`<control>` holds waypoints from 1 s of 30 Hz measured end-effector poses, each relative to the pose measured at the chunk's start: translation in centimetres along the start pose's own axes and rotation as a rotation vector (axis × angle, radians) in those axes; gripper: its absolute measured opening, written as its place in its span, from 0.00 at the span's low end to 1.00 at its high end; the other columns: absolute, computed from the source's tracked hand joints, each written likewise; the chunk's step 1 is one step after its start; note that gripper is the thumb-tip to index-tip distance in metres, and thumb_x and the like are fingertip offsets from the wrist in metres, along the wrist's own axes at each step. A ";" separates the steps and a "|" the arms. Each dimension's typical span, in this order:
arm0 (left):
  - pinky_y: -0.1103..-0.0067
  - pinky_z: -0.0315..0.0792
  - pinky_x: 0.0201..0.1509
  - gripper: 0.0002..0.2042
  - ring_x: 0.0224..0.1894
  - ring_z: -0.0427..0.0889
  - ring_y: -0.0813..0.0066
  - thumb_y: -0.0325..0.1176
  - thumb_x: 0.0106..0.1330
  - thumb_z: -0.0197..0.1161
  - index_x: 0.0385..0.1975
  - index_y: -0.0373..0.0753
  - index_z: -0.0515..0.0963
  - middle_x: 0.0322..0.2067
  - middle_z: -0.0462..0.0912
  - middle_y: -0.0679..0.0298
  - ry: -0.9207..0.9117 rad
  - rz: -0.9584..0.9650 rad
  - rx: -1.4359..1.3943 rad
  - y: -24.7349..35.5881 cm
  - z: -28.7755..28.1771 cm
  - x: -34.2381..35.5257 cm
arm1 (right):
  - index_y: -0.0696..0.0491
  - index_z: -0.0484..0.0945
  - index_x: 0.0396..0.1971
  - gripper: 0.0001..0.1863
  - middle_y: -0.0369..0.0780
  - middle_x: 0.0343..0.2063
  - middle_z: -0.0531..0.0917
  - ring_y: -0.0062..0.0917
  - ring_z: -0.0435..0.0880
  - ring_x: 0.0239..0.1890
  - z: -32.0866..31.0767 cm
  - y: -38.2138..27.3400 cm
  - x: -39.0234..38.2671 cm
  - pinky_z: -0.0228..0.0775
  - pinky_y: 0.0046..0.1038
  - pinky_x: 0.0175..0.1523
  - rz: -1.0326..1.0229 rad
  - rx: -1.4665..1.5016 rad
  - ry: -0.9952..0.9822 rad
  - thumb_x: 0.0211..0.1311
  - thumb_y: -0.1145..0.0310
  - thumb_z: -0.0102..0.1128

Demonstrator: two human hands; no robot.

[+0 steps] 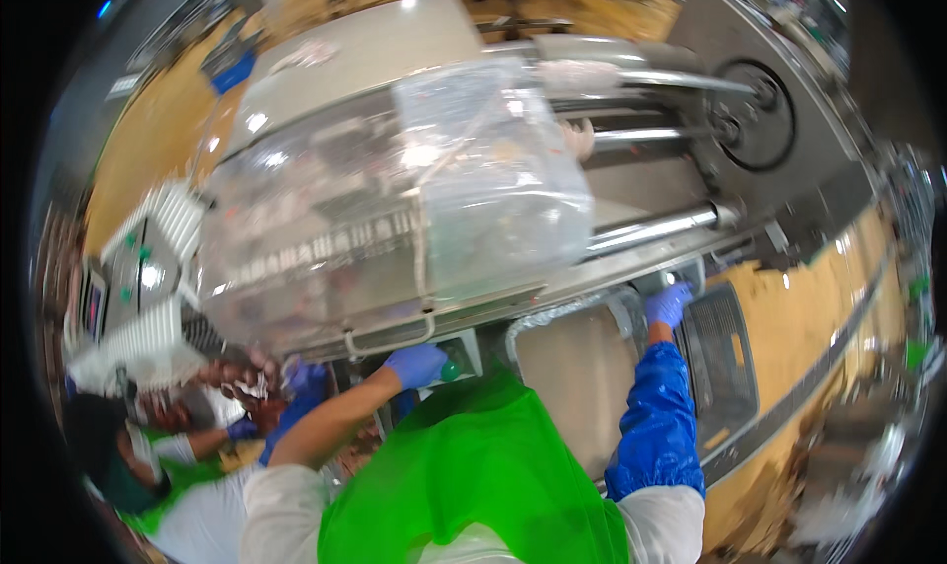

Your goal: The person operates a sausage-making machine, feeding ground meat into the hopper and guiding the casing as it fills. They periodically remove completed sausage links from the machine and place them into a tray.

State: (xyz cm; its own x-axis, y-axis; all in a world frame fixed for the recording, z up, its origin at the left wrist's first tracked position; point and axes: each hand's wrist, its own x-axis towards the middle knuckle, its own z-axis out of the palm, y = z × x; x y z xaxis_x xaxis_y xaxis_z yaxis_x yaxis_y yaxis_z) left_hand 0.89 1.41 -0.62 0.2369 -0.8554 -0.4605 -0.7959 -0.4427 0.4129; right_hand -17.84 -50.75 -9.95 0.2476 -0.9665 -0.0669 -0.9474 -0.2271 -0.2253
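My left hand [417, 366], in a purple glove, reaches to a green round push button [451, 370] on a light panel at the machine's front edge. Its fingers stretch toward the button and seem to touch it; blur hides their tips. My right hand [671, 304], gloved alike, lies with fingers stretched out against a light grey box [684, 274] on the same edge. Neither hand shows anything held. Between them sits a grey tub [577, 386] with a clear film lining at its rim. The steel machine [641, 174] carries a clear cover [326, 219] and film on rollers.
A dark plastic crate [723, 357] stands right of my right arm. At the lower left a co-worker [187, 505] in a green apron handles reddish-brown pieces [252, 381]. White ribbed bins [148, 342] stand behind them. A metal handle [395, 337] juts from the cover's front.
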 end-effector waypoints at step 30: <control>0.58 0.74 0.39 0.10 0.34 0.81 0.46 0.40 0.56 0.63 0.28 0.39 0.80 0.30 0.82 0.49 0.004 0.012 0.001 -0.1 0.1 -0.4 | 0.60 0.50 0.69 0.31 0.55 0.58 0.67 0.46 0.85 0.42 -0.5 -2.0 -0.2 0.81 0.39 0.41 0.190 -0.054 0.132 0.67 0.74 0.43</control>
State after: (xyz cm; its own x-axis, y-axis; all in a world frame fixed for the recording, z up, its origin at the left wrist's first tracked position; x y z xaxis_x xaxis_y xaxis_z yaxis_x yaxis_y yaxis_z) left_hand 0.83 1.83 -0.60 0.2291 -0.8619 -0.4524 -0.7991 -0.4319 0.4182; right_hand -16.05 -50.15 -9.01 0.0386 -0.9989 0.0253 -0.9848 -0.0424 -0.1682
